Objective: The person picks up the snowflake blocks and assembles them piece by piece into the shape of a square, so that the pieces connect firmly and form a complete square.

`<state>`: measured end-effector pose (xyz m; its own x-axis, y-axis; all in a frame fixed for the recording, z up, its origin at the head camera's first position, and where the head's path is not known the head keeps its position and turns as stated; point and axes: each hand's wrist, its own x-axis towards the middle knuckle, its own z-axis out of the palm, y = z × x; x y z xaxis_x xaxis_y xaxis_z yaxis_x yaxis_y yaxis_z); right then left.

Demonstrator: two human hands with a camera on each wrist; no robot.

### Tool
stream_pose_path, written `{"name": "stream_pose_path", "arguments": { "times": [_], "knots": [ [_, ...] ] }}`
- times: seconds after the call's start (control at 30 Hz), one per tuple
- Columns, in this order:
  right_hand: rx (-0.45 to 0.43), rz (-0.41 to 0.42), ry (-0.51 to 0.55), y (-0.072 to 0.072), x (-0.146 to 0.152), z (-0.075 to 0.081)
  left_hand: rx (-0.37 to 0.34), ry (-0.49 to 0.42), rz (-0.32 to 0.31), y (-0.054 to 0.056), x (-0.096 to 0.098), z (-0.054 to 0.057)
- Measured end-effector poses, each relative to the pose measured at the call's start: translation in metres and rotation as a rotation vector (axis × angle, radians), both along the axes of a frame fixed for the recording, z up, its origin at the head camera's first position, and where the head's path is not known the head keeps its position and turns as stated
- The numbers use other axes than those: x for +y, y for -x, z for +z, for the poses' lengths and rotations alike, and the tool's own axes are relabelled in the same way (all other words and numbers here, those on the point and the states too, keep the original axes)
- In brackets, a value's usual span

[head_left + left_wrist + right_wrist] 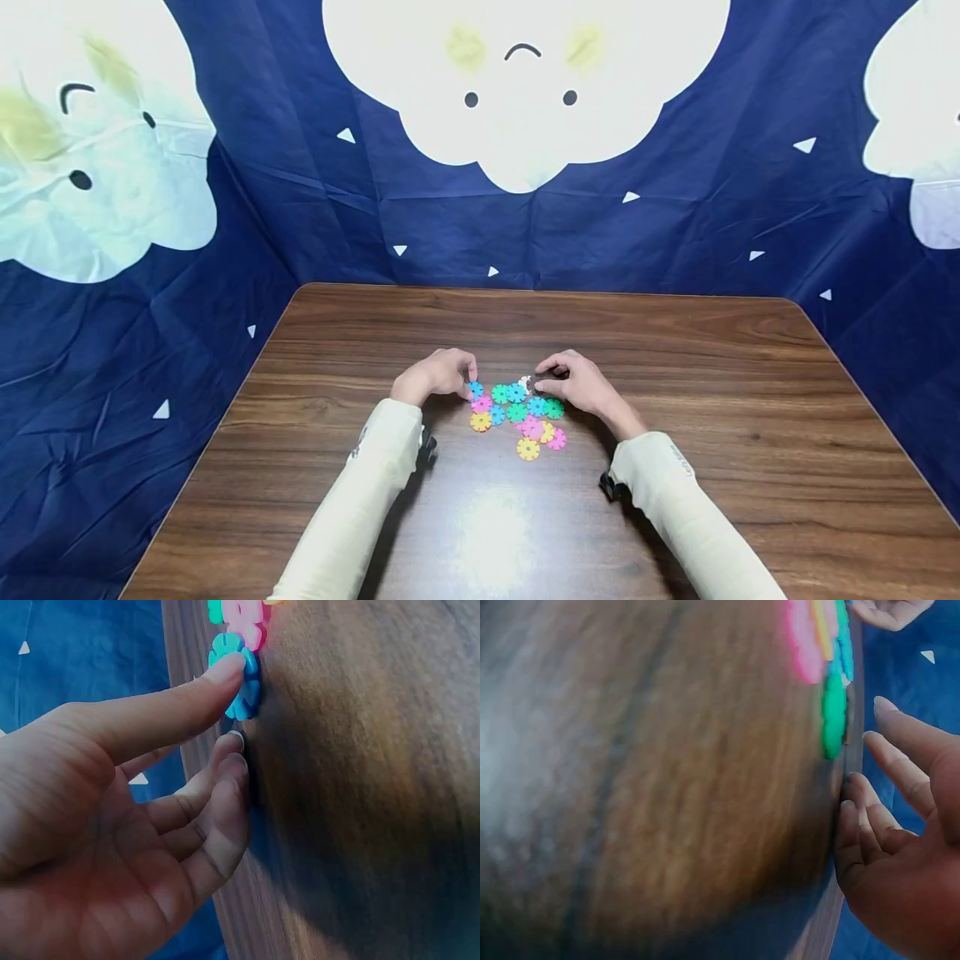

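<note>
Notched discs (531, 427) cluster on the worktop (712, 392) round the central green disc (517, 412): yellow disc (528, 450) your side, white disc (523, 383) beyond. Left of it, your left grip (439, 373) touches a blue disc (476, 390); pinched or not, can't tell. Right of it, your right grip (581, 385), thumb and finger parted, near the white disc.

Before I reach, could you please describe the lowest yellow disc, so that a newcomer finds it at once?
On the brown table, between the left hand and the right hand, lies a group of colourful notched discs. The yellow disc sits at the bottom edge in the head view, just below pink discs. No other disc, yellow or otherwise, lies lower.
</note>
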<state>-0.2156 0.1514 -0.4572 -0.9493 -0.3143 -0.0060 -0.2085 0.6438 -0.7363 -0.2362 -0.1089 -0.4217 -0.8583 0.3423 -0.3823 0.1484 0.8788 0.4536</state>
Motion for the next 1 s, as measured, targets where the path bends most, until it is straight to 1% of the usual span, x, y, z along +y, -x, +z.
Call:
{"name": "stream_pose_path", "arguments": {
  "times": [0.2,0.27,0.37,0.47,0.67,0.77,0.93,1.0],
  "knots": [
    [0.057,0.015,-0.026,0.0,-0.004,-0.004,0.005,-0.005,-0.003,0.001,-0.003,0.0],
    [0.051,0.011,-0.034,0.0,-0.006,-0.005,-0.001,-0.027,-0.008,0.001,-0.004,0.001],
    [0.037,0.004,-0.048,0.0,-0.007,-0.005,-0.033,-0.088,-0.013,0.001,-0.007,0.002],
    [0.044,0.002,-0.054,0.002,-0.008,-0.006,-0.076,-0.187,-0.007,0.001,-0.01,0.001],
    [0.087,-0.008,-0.055,0.005,-0.011,-0.008,-0.188,-0.421,0.066,0.001,-0.012,-0.004],
    [0.08,-0.025,-0.049,0.005,-0.011,-0.007,-0.211,-0.504,0.095,0.001,-0.013,-0.005],
    [0.054,-0.059,-0.009,0.003,-0.01,-0.003,-0.236,-0.637,0.112,0.0,-0.013,-0.003],
    [0.042,-0.07,0.012,0.001,-0.01,-0.002,-0.239,-0.673,0.112,-0.001,-0.012,-0.002]
  ]
}}
